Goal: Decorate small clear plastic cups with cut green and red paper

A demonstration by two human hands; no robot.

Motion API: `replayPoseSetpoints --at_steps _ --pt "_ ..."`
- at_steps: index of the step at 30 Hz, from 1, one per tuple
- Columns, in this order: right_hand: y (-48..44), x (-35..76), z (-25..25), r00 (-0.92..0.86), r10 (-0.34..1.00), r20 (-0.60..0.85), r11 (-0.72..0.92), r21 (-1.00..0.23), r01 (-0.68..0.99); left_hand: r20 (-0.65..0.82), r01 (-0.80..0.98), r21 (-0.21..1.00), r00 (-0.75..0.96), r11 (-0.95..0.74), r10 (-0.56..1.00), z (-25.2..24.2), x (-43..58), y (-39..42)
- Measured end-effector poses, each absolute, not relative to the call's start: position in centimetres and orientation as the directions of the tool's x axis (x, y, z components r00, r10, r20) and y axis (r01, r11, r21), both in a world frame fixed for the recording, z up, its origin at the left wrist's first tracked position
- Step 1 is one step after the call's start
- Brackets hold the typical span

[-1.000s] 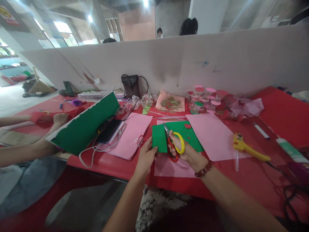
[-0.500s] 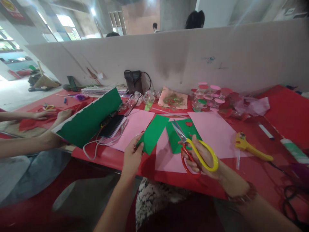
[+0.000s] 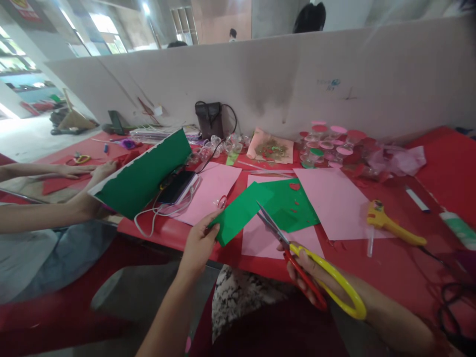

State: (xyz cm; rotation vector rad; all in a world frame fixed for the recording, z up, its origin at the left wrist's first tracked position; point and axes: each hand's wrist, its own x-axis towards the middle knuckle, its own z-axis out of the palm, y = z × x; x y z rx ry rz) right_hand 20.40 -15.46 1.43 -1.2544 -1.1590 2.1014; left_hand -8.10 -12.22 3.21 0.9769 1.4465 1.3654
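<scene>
My left hand [image 3: 203, 238] pinches the near-left corner of a green paper strip [image 3: 241, 210], held above the table edge. Scissors [image 3: 316, 270] with one yellow and one red handle are gripped in my right hand [image 3: 303, 270]. Their blades, nearly together, point up and left, with the tips close to the strip's right edge; whether they touch it I cannot tell. Behind the strip, a larger green sheet [image 3: 297, 208] bears red scraps and overlaps a pink sheet [image 3: 264, 243]. Another pink sheet [image 3: 330, 203] lies to the right.
On the right are a yellow glue gun [image 3: 394, 225], a marker [image 3: 417, 200] and a bottle [image 3: 459, 228]. Clear cups with coloured discs [image 3: 330, 144] stand at the back. A phone [image 3: 176, 187] with a white cable and an upright green board [image 3: 148, 178] separate a co-worker's arms [image 3: 63, 213].
My right hand has drawn the scissors down and toward me, with the blades closer together. The green strip has tilted toward the right, and the green sheet beneath has turned.
</scene>
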Motion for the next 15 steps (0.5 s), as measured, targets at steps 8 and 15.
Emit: replayPoseSetpoints --at_steps 8,15 --pt "-14.0 21.7 1.4 -0.491 0.752 -0.439 -0.421 -0.894 0.154 -0.191 -0.134 0.977 -0.185 0.168 0.964 2.9 -7.1 -11.4" --pt "-13.8 21.5 2.6 -0.538 0.758 -0.369 -0.363 -0.924 0.122 -0.197 -0.134 0.975 -0.141 0.178 0.97 2.9 -6.5 -11.1"
